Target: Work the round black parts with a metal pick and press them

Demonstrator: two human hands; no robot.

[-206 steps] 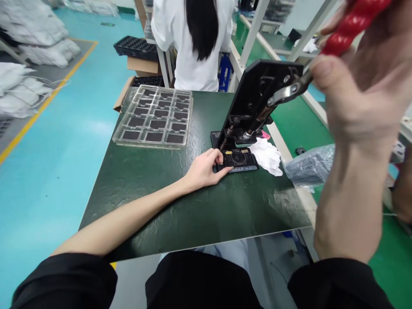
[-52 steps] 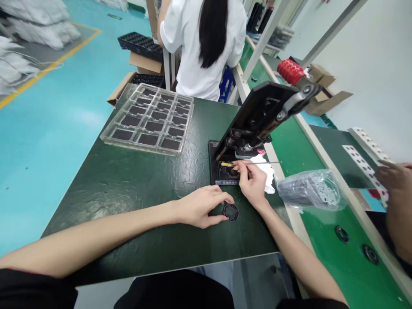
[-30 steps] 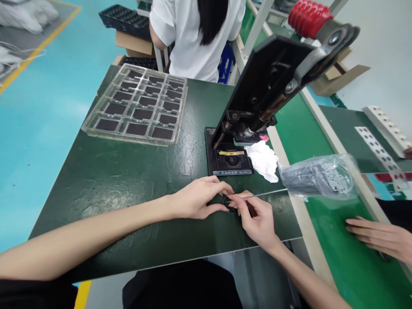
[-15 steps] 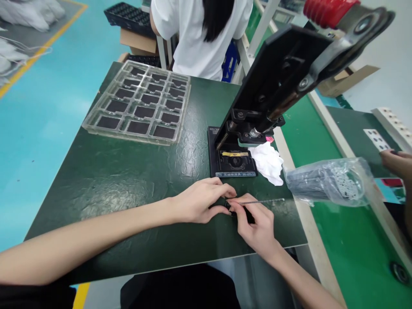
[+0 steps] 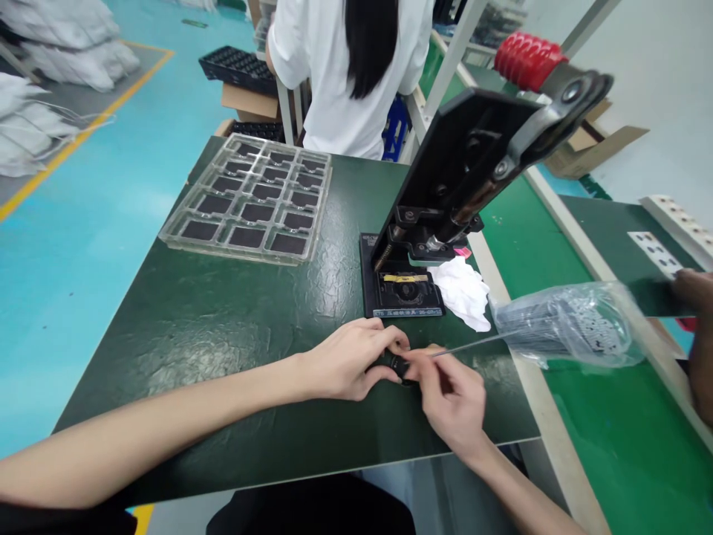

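My left hand [image 5: 350,358] is closed in a pinch around a small black part [image 5: 399,365] on the green table, mostly covered by fingers. Opposite it, my right hand [image 5: 454,397] pinches a thin grey rod [image 5: 473,344], which sticks out to the right toward a clear plastic bag [image 5: 573,323] full of similar rods. The fingertips of both hands meet at the black part. Just beyond them stands a black hand press [image 5: 440,178] with a red grip. A yellow strip [image 5: 405,279] lies in its base.
A clear tray [image 5: 245,256] with dark pads in its compartments lies at the table's back left. White crumpled cloth [image 5: 462,293] sits beside the press. A green conveyor [image 5: 601,416] runs along the right. One person stands behind the table; another person's hand [image 5: 696,297] shows at right.
My right hand has shifted slightly right and the rod's outer end now points higher, to the bag's edge. My left hand keeps its pinch. The whole view has tilted up a little.
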